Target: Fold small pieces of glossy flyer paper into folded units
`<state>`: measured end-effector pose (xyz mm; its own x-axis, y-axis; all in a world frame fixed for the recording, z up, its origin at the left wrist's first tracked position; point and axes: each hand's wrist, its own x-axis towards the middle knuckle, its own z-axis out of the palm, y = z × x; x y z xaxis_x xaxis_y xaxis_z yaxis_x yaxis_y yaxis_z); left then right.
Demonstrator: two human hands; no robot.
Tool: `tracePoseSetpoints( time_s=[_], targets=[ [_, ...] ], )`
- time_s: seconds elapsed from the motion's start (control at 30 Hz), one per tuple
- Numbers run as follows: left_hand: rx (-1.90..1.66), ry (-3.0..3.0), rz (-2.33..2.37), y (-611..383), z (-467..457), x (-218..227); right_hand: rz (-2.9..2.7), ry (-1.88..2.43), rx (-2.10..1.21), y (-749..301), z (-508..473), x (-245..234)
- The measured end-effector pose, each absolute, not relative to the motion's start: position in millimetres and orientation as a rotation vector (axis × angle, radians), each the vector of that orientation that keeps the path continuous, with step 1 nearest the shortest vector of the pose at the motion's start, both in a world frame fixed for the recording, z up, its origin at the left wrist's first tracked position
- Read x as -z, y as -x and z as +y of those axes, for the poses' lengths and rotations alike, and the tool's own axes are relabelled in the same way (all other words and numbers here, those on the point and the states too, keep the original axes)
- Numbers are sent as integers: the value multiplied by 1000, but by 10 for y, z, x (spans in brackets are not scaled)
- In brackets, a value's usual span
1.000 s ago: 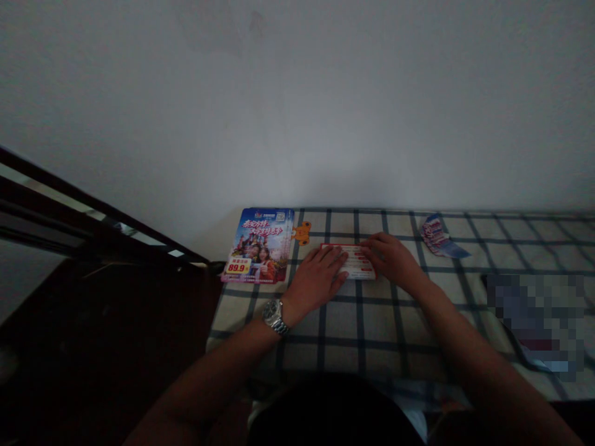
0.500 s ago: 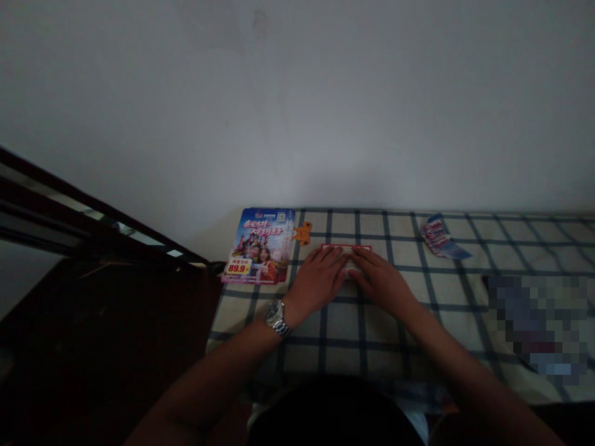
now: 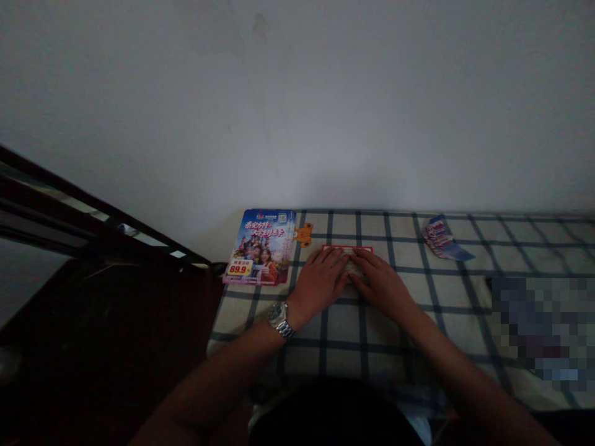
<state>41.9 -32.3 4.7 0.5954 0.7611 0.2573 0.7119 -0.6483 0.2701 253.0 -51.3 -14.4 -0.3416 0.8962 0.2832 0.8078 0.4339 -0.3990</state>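
Note:
A small paper with a red border (image 3: 354, 266) lies on the checked cloth, mostly covered by both hands. My left hand (image 3: 320, 280) rests on its left part, palm down, fingers stretched out. On its right part lies my right hand (image 3: 383, 282), with fingers extended. The thumbs point inward towards each other near the paper's near edge. Only its far red edge and a pale strip between the hands show. Left of the hands is a stack of printed flyers (image 3: 260, 248), and an orange bear-shaped piece (image 3: 304, 235) lies beside the stack.
A folded, fanned-out paper piece (image 3: 441, 238) sits to the right on the checked cloth (image 3: 409, 248). Farther right is a blurred-out item (image 3: 539, 328). The white wall (image 3: 325, 111) rises behind, and a dark railing (image 3: 102, 210) runs along the left.
Both hands stay on the red-bordered paper, with only slight finger and thumb movement. The whole view has shifted a little.

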Motion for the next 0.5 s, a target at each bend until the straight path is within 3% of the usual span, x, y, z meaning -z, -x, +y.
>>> tracePoseSetpoints(
  time_s=[0.5],
  targets=[
    [-545,-2658,1260,-423,-346,4,-2202,1487,-221,-2459,-512,79]
  ],
)
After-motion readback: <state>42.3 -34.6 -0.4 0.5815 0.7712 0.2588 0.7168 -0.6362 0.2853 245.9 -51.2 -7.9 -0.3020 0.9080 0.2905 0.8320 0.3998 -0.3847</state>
